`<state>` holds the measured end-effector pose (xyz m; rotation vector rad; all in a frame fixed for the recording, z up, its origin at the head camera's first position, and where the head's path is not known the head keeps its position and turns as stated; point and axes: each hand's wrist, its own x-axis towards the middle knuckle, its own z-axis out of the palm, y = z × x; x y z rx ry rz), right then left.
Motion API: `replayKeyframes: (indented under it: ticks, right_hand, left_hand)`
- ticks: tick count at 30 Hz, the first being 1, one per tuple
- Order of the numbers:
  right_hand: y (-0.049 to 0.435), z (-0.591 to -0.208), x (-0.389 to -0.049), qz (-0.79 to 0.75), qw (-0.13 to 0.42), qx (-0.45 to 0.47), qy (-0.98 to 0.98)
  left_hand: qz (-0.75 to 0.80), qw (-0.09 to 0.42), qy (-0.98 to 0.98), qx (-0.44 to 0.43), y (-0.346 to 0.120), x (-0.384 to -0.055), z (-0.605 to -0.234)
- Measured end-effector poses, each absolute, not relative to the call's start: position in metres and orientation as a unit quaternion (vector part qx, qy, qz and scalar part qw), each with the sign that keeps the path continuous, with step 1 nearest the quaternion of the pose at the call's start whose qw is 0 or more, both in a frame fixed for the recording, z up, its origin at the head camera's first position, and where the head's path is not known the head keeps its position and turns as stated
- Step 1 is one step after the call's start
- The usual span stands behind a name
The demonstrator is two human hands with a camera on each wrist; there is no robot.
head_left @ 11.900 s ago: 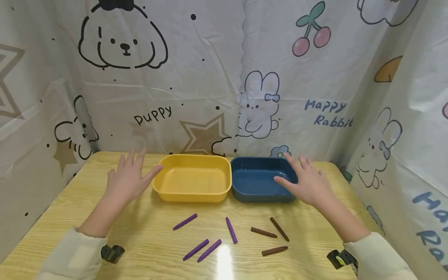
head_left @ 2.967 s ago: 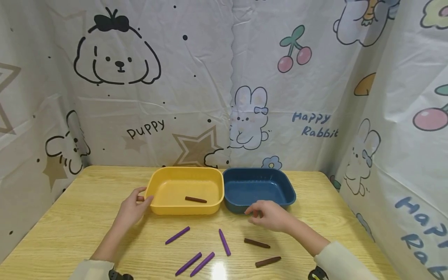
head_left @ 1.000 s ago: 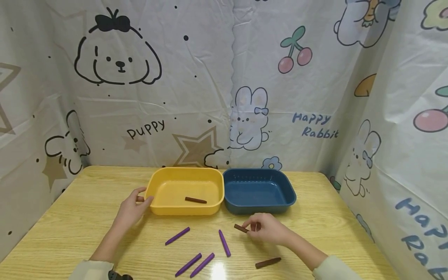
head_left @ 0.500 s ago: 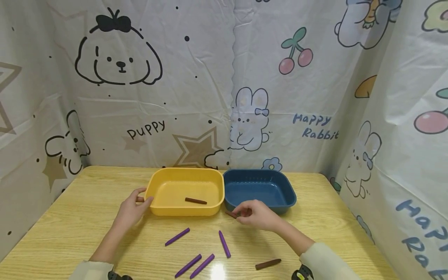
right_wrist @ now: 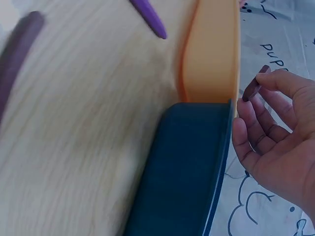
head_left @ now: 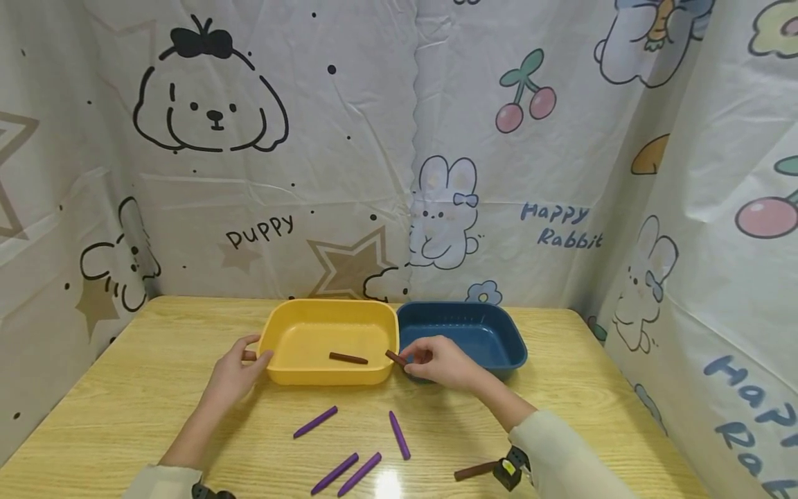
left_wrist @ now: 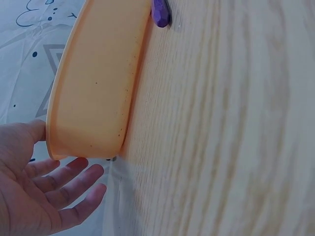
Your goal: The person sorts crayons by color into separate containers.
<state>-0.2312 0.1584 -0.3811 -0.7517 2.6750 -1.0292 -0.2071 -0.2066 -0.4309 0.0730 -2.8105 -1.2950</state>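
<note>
A right hand [head_left: 444, 362] pinches a brown crayon [head_left: 395, 357] by one end above where yellow tray [head_left: 330, 376] meets blue tray [head_left: 486, 339]; the left hand [head_left: 235, 371], fingers loosely spread, touches the yellow tray, apparently steadying it

At the centre of the frame, a yellow tray [head_left: 330, 378] and a dark blue tray [head_left: 483, 341] are set side by side on a wooden table [head_left: 125, 388]. The yellow tray's left end is touched by the left hand [head_left: 233, 373]. One brown crayon [head_left: 395, 357] is pinched by the right hand [head_left: 439, 360] near the adjoining rims; a second brown crayon [head_left: 349, 358] is contained in the yellow tray. Four purple crayons [head_left: 400, 435] are scattered at lower centre; a third brown crayon [head_left: 472, 473] is seen at lower right.
</note>
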Motion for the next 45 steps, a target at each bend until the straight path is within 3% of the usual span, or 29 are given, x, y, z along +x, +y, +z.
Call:
replayKeyframes:
  ticks: [45]
  right_hand:
    - [0.084, -0.375, -0.274, -0.314, 0.088, -0.246, 0.913]
  left_hand:
    - [-0.43, 0.023, -0.902, 0.029, -0.208, -0.208, -0.432]
